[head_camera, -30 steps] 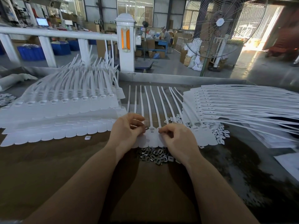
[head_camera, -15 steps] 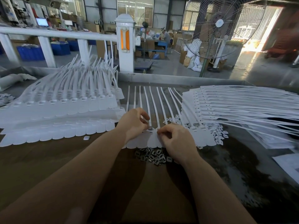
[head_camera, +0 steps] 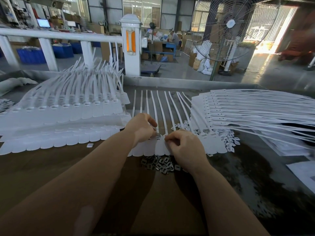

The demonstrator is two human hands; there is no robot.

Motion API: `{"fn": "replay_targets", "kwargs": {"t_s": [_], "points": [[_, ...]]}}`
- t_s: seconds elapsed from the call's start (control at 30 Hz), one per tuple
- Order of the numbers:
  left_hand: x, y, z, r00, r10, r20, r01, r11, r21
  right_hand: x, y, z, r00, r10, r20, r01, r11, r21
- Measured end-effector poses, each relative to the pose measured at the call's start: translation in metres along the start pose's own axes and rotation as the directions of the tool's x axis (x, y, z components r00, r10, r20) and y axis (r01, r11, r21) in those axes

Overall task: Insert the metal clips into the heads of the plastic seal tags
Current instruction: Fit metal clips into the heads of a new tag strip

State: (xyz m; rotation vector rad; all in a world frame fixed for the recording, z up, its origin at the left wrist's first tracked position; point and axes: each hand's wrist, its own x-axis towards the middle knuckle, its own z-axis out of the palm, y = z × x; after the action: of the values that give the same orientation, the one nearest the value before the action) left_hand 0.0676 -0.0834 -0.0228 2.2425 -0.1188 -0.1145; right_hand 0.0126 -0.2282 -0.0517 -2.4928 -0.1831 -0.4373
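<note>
- A person's two bare forearms reached forward over a brown surface (head_camera: 51,167), seen from a camera worn on the head.
- A row of white plastic seal tags (head_camera: 160,145) lay side by side in the middle of the surface, flat heads toward the person and thin tails pointing away.
- The left hand (head_camera: 141,128) rested on the heads at the left end of this row. Its fingers (head_camera: 152,122) were curled and pinched a small metal clip (head_camera: 158,135) at the head of one tag.
- The right hand (head_camera: 185,147) lay just beside it, on the heads to the right. Its fingers were curled with the tips pressed together as if pinching; whatever they held was too small to make out.
- A loose pile of dark metal clips (head_camera: 158,163) sat on the surface directly in front of the row, partly under the right wrist.
- A large stack of tags (head_camera: 64,109) stood to the left, heads in overlapping rows and tails curving upward.
- Another stack of tags (head_camera: 247,106) lay to the right, fanned out with tails running off to the right.
- A heap of small white plastic pieces (head_camera: 230,140) lay at the near edge of the right stack.
- Beyond the surface were a white railing (head_camera: 59,35) and a large standing fan (head_camera: 228,28).
</note>
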Motion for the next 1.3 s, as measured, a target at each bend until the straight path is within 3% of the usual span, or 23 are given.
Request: {"fn": "replay_targets", "kwargs": {"t_s": [0.37, 0.73, 1.07, 1.3], "points": [[0.001, 0.008, -0.002, 0.997, -0.078, 0.024, 0.079, 0.995, -0.065, -0.001, -0.002, -0.002, 1.000, -0.003, 0.011, 0.003, 1.000, 0.012], [-0.006, 0.003, -0.009, 0.999, -0.033, -0.001, 0.033, 0.989, -0.145, -0.001, -0.002, -0.002, 1.000, -0.007, -0.004, 0.007, 1.000, 0.029], [-0.015, -0.003, 0.004, 0.993, 0.113, -0.045, -0.100, 0.970, 0.223, -0.002, -0.003, -0.003, 1.000, 0.007, 0.016, -0.007, 0.999, 0.037], [-0.019, -0.001, 0.004, 0.989, 0.136, -0.061, -0.116, 0.959, 0.258, -0.002, -0.003, -0.003, 1.000, 0.007, 0.015, -0.008, 0.999, 0.038]]}}
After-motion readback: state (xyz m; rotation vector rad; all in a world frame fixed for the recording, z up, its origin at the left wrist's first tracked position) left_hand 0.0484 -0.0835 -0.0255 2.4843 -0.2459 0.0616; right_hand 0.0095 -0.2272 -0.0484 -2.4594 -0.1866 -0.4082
